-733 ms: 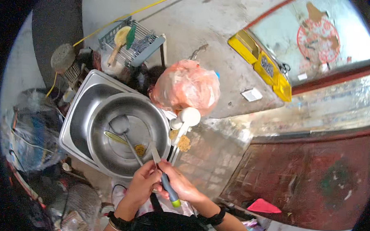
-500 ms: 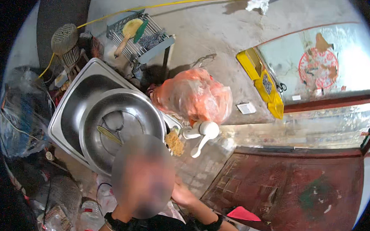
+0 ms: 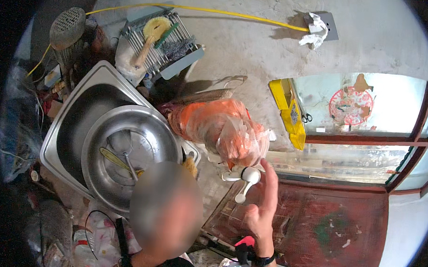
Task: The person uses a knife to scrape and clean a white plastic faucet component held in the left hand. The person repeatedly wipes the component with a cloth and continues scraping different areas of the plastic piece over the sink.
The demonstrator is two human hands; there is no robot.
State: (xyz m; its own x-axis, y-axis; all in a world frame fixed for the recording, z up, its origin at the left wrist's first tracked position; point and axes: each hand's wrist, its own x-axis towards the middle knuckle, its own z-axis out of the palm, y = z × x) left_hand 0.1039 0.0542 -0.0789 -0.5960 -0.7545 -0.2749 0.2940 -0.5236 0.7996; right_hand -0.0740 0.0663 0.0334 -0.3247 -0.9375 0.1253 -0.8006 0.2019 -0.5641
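Observation:
My right hand is raised beside the white tap-like fixture, index finger stretched upward toward an orange plastic bag, with nothing visible in it. My left hand is mostly hidden by a grey blurred patch at the front of the steel basin, so what it holds cannot be made out. The basin sits in a steel sink and holds a ladle and a yellow-green utensil. A beige scrubber lies on the sink's right edge.
A rack with brushes stands behind the sink, beside a perforated holder. A yellow cord runs to a wall socket. Yellow trays and scissors are by the window. A dark-red board is at right.
My right hand has left the knife it gripped with my left, risen to the right and opened. The knife is out of sight. The camera view has shifted, bringing the wall socket into view.

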